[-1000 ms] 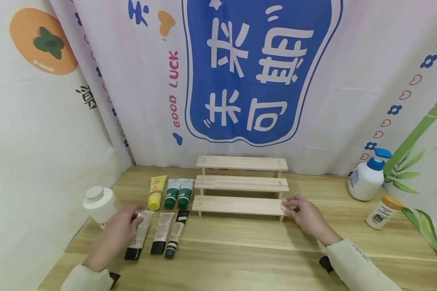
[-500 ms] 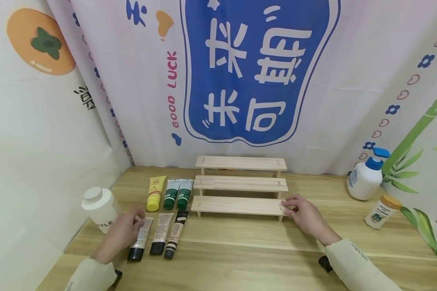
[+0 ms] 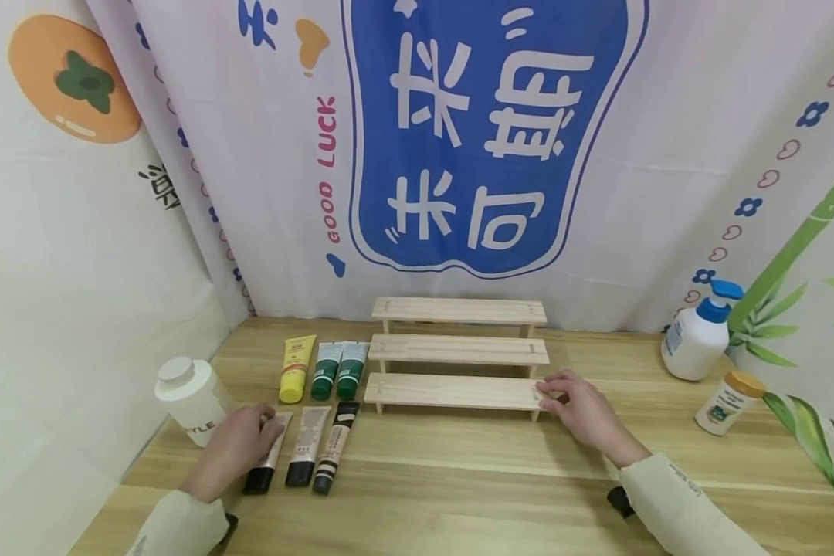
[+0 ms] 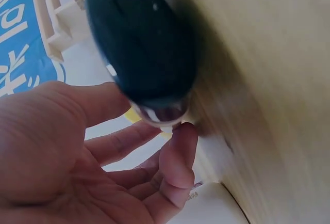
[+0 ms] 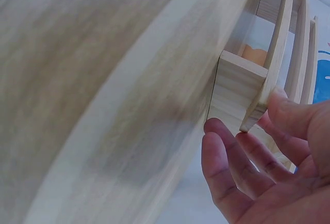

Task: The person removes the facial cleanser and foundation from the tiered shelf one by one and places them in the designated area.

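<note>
My left hand (image 3: pixel 236 448) holds a pale squeeze tube with a black cap (image 3: pixel 259 479), the leftmost in the front row, its thumb and fingers at either side. Up close in the left wrist view, the dark cap (image 4: pixel 144 43) points at the camera and hides much of the tube. My right hand (image 3: pixel 587 409) pinches the right end of the lowest board of a three-step wooden display rack (image 3: pixel 459 392). In the right wrist view the thumb lies on top of the board (image 5: pixel 263 97), with fingers under its end.
Beside the held tube lie another pale tube (image 3: pixel 307 448) and a brown-striped tube (image 3: pixel 335 449). Behind them are a yellow tube (image 3: pixel 296 369) and two green-and-white tubes (image 3: pixel 339 371). A white bottle (image 3: pixel 193 401) stands left; a pump bottle (image 3: pixel 696 340) and an orange-capped bottle (image 3: pixel 728 403) stand right.
My left hand has slid a little toward me and to the right along the pale tube, covering more of its middle. The right hand stays on the rack's end.
</note>
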Tool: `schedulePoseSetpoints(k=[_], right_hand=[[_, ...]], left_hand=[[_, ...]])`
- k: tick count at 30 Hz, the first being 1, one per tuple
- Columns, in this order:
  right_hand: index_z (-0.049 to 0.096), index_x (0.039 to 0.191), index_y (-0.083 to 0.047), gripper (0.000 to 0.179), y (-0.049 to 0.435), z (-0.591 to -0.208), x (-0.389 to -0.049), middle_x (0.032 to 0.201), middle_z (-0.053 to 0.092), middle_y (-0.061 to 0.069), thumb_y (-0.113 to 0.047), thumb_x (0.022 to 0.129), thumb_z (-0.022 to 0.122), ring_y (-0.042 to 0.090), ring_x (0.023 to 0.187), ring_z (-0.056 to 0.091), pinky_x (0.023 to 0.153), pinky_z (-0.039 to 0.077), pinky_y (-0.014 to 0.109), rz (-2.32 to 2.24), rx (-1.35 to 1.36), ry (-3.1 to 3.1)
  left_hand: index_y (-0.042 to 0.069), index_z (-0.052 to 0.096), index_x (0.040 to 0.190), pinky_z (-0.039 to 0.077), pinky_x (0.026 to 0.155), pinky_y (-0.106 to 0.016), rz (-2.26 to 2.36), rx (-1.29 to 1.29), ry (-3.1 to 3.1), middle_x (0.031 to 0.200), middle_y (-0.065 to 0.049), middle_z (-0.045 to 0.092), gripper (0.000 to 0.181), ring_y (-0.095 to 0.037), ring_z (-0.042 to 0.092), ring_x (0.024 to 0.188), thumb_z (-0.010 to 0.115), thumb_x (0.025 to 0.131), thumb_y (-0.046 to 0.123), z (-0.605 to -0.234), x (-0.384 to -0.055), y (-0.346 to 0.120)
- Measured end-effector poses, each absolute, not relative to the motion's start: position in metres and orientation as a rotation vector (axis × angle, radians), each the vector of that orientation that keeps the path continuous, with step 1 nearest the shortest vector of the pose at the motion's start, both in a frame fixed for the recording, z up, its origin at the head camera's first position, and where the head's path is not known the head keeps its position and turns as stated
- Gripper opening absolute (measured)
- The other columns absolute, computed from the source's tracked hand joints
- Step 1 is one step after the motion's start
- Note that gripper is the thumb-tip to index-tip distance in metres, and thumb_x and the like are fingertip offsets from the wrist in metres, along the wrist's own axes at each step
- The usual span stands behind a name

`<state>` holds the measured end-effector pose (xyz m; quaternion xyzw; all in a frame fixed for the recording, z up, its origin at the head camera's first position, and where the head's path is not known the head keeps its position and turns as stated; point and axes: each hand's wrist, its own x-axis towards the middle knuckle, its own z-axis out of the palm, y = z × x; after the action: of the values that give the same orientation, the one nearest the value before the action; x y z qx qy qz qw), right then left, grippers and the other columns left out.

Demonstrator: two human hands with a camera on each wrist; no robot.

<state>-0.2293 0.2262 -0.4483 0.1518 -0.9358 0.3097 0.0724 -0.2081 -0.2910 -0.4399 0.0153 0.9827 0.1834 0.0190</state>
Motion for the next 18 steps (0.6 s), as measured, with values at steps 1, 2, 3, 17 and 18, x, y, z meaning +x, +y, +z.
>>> schedulePoseSetpoints(k=[1,2,3,17,18], right_hand=[[0.067,0.113,-0.002,0.029,0.226,-0.449,-0.229,0.113,0.059,0.009,-0.009,0.085,0.070,0.021,0.086,0.061,0.073,0.052,0.036,0.934,0.455,-2.814],[0.067,0.113,-0.002,0.029,0.226,-0.449,-0.229,0.114,0.059,0.009,-0.009,0.086,0.070,0.021,0.086,0.060,0.073,0.052,0.036,0.937,0.453,-2.817],[0.067,0.114,-0.002,0.029,0.225,-0.449,-0.229,0.114,0.059,0.009,-0.009,0.086,0.070,0.021,0.086,0.060,0.073,0.052,0.036,0.939,0.452,-2.819],[0.067,0.113,-0.001,0.029,0.226,-0.451,-0.227,0.112,0.059,0.008,-0.009,0.085,0.070,0.019,0.085,0.061,0.072,0.052,0.035,0.935,0.453,-2.798],[0.067,0.112,-0.002,0.029,0.227,-0.451,-0.227,0.112,0.059,0.008,-0.009,0.085,0.070,0.019,0.085,0.061,0.072,0.052,0.035,0.940,0.456,-2.795]], left_hand=[[-0.005,0.061,0.110,0.042,0.053,-0.033,0.569,0.033,3.045,0.075,-0.006,0.056,0.031,-0.017,0.051,0.061,0.059,0.093,0.021,-0.441,-0.209,-0.291],[-0.005,0.060,0.111,0.041,0.051,-0.032,0.571,0.021,3.036,0.074,-0.006,0.055,0.031,-0.017,0.050,0.060,0.058,0.093,0.021,-0.441,-0.210,-0.291],[-0.005,0.060,0.111,0.041,0.050,-0.032,0.575,0.015,3.029,0.073,-0.005,0.054,0.031,-0.017,0.050,0.059,0.058,0.094,0.021,-0.442,-0.210,-0.291],[-0.018,0.050,0.119,0.043,0.081,-0.060,0.385,0.040,3.159,0.113,-0.040,0.050,0.055,-0.053,0.050,0.102,0.058,0.092,0.029,-0.412,-0.179,-0.266],[-0.018,0.049,0.120,0.042,0.084,-0.061,0.380,0.052,3.170,0.115,-0.040,0.049,0.055,-0.053,0.048,0.105,0.059,0.092,0.029,-0.406,-0.176,-0.259]])
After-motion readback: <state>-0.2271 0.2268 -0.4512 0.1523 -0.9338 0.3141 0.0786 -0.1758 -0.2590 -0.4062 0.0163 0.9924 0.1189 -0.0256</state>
